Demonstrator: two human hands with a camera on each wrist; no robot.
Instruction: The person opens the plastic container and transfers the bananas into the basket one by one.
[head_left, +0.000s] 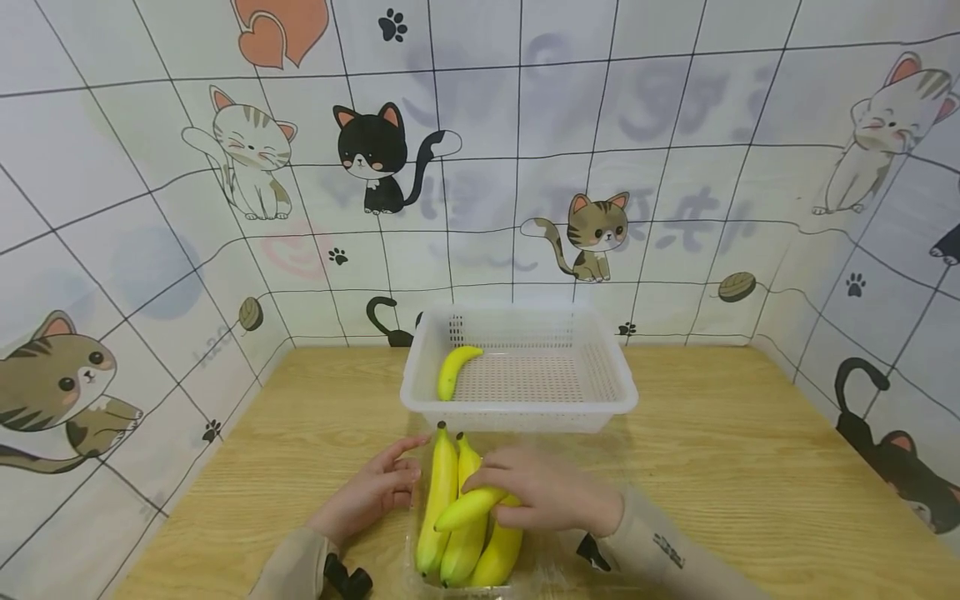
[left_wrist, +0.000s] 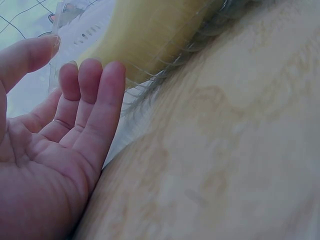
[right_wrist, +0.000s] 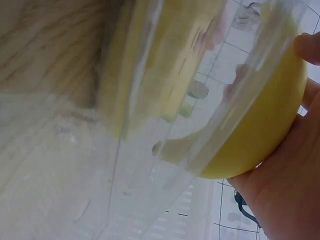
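Observation:
My right hand (head_left: 551,492) grips a small yellow banana (head_left: 468,509) between thumb and fingers, above other bananas. In the right wrist view the held banana (right_wrist: 260,130) shows partly through clear plastic. Under it, a long banana (head_left: 441,492) and several more lie in a clear plastic box (head_left: 412,546). Beside the box's left side is my left hand (head_left: 371,496), palm toward it, with fingers loosely bent and nothing held. From the left wrist view, its fingertips (left_wrist: 112,75) are close to the box wall; whether they touch I cannot tell.
A white perforated basket (head_left: 517,408) stands behind the box, against the back. One banana (head_left: 453,372) lies inside at its left. The wooden table (head_left: 712,467) is bounded by cat-patterned walls (head_left: 480,192) at the back and both sides.

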